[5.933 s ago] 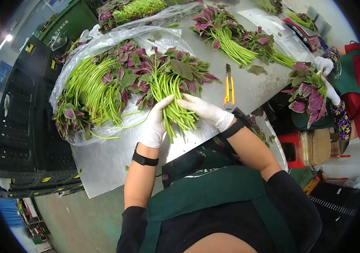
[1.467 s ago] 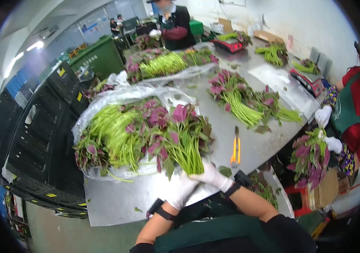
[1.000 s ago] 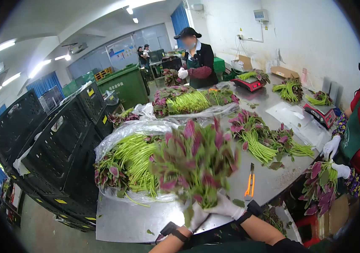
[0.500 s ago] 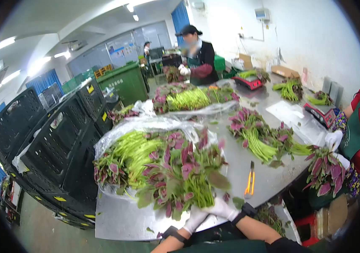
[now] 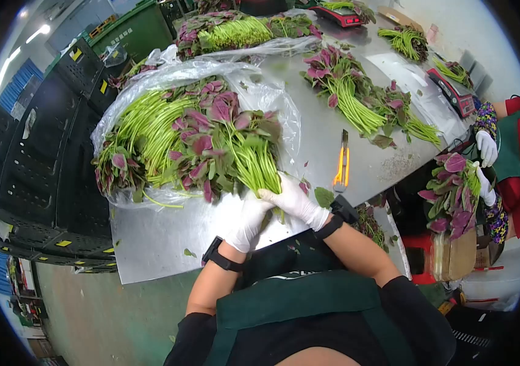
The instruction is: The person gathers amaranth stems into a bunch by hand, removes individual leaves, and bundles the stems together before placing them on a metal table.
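Both my gloved hands are at the cut ends of a bunch of red amaranth (image 5: pixel 251 160), whose leaves point away from me over the table. My left hand (image 5: pixel 249 221) closes on the stem ends from the left. My right hand (image 5: pixel 297 200) is wrapped around them from the right, its thumb lying near the left hand's fingers. Just beyond the bunch, a larger heap of amaranth (image 5: pixel 153 131) lies on clear plastic sheeting (image 5: pixel 284 104). To the right of my hands, an orange utility knife (image 5: pixel 341 165) rests on the metal table (image 5: pixel 168 235).
More amaranth (image 5: pixel 235 33) lies at the back, with loose bunches (image 5: pixel 357 104) to the right. Black crates (image 5: pixel 34 165) are stacked along the left. At right, a co-worker's gloved hands (image 5: pixel 486 149) hold another bunch (image 5: pixel 455 192) beside a red scale (image 5: pixel 455 91).
My view has tilted downward, bringing my apron and forearms into sight. The bunch has shifted in my hands, its stems now more upright and gathered. The co-worker still holds a bunch.
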The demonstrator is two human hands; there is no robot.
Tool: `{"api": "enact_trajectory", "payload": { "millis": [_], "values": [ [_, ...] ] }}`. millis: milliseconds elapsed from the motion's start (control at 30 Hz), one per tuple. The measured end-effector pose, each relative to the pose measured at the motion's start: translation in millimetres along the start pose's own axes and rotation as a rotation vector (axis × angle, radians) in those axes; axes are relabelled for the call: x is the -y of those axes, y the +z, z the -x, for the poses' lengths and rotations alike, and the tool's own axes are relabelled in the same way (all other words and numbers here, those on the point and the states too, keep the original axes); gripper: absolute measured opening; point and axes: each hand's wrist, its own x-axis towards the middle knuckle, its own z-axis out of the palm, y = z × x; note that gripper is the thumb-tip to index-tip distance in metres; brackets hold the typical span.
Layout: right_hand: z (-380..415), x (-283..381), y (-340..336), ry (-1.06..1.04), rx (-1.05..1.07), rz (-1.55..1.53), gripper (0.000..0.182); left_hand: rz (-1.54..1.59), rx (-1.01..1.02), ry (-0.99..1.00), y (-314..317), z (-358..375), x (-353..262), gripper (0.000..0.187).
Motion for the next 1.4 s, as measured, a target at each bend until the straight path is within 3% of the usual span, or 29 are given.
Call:
{"api": "enact_trajectory", "payload": {
  "millis": [133, 233, 267, 367, 400, 500, 767, 800, 900, 933, 967, 1033, 1100, 1233, 1367, 1400],
  "values": [
    [16, 42, -9, -0.033, 0.056, 0.204, 0.046, 0.175, 0.060, -0.067, 10, 21, -18, 0.049],
    [28, 40, -13, 0.106, 0.128, 0.308, 0.047, 0.355, 0.149, -0.194, -3, 31, -3, 0.055],
    [30, 13, -12, 0.077, 0.136, 0.536, 0.049, 0.429, 0.116, -0.150, 3, 35, 3, 0.061],
    [30, 15, -18, 0.071, 0.252, 0.720, 0.053, 0.352, 0.137, -0.186, -1, 42, 9, 0.064],
    [29, 16, -19, 0.020, 0.249, 0.684, 0.055, 0.308, 0.126, -0.205, -4, 42, 12, 0.065],
    [16, 29, -27, 0.141, 0.393, 0.758, 0.061, 0.334, 0.164, -0.193, -5, 40, 9, 0.065],
    [13, 13, -14, 0.072, 0.328, 0.628, 0.060, 0.219, 0.123, -0.151, 0, 40, 6, 0.063],
    [12, 9, -11, 0.047, 0.309, 0.682, 0.054, 0.232, 0.106, -0.161, 2, 41, 4, 0.058],
    [11, 12, -16, 0.510, 0.337, 0.021, 0.046, 0.112, 0.225, -0.140, -6, 40, 9, 0.049],
    [7, 3, -23, 0.419, 0.319, -0.294, 0.044, 0.092, 0.172, -0.061, 3, 46, 5, 0.040],
    [6, 0, -23, 0.518, 0.250, -0.681, 0.048, -0.014, 0.171, -0.061, 5, 49, 0, 0.038],
    [12, 11, -36, 0.451, 0.475, -0.858, 0.047, -0.131, 0.200, -0.073, 2, 51, 2, 0.034],
    [18, 24, -18, 0.312, 0.286, -0.702, 0.052, -0.378, 0.164, -0.071, -1, 50, 3, 0.032],
    [22, 27, -9, 0.317, 0.252, -0.500, 0.055, -0.718, 0.111, -0.130, 2, 50, -5, 0.029],
    [24, 18, 3, 0.391, -0.007, -0.586, 0.041, -1.099, -0.024, -0.107, 18, 51, -5, 0.039],
    [25, 23, 1, 0.424, -0.052, -0.633, 0.034, -1.082, 0.004, -0.120, 21, 51, -5, 0.051]
  ]
}}
